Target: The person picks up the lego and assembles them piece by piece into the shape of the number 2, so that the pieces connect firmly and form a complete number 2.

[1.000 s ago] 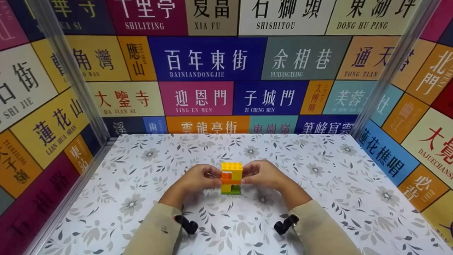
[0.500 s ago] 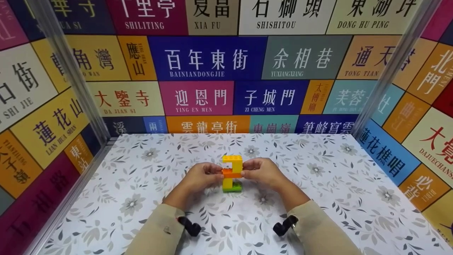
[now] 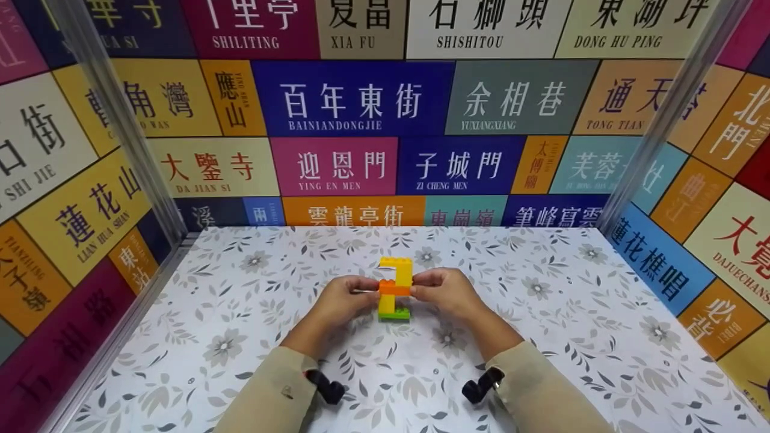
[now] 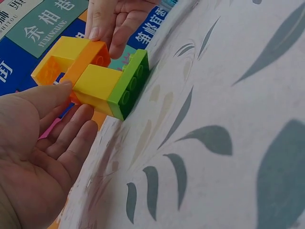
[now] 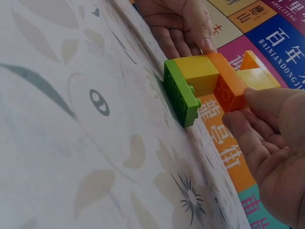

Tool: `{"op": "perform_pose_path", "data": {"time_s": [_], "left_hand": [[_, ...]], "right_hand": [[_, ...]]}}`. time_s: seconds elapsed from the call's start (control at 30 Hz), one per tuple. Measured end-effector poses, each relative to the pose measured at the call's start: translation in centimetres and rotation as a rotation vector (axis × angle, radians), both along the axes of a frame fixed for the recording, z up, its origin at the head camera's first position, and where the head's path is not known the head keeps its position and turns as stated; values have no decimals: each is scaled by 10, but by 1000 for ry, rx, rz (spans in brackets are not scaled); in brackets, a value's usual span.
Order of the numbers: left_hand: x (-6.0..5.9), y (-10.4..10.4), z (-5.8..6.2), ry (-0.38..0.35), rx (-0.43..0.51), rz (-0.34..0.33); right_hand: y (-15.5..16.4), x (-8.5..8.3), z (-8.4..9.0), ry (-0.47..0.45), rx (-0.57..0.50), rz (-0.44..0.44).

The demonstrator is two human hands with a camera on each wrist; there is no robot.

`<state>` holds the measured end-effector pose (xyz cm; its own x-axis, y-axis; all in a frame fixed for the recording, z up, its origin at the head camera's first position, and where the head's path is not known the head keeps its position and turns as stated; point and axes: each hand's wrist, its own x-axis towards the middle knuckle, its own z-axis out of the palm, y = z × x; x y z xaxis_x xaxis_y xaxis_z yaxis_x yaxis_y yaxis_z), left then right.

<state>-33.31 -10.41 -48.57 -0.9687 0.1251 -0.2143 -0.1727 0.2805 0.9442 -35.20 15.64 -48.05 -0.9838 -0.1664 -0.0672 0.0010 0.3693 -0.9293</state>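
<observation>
A small stack of toy building bricks (image 3: 403, 273) stands between my hands in the head view. Its bottom is a green brick (image 4: 128, 86), close over the tabletop, its underside showing in both wrist views. Above come a yellow brick (image 4: 95, 85) on the left, an orange brick (image 5: 228, 83) across the middle, then a yellow brick on the right under a yellow top brick (image 3: 395, 261). My left hand (image 3: 343, 300) pinches the orange brick's left end between thumb and fingers. From the other side, my right hand (image 3: 445, 294) holds its right end.
The white tabletop (image 3: 252, 313) has a grey leaf and flower print. Colourful sign-covered walls (image 3: 355, 99) rise at the back and both sides, with metal posts (image 3: 649, 129) at the corners. A black wrist camera mount (image 3: 328, 386) sits at each sleeve.
Both hands have moved slightly up and away from me with the brick stack. It has tipped back, so its front shows taller and its top face looks narrower.
</observation>
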Motion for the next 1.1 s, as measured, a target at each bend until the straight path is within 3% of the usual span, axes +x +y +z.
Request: {"op": "perform_pose_path", "data": {"time_s": [0.33, 0.83, 1.1], "left_hand": [[-1, 0, -5, 77, -27, -88], [-3, 0, -3, 0, -20, -94], [-4, 0, -10, 51, 64, -134]], "right_hand": [[0, 0, -1, -13, 8, -12], [3, 0, -5, 62, 84, 76], [5, 0, -6, 54, 53, 93]]}}
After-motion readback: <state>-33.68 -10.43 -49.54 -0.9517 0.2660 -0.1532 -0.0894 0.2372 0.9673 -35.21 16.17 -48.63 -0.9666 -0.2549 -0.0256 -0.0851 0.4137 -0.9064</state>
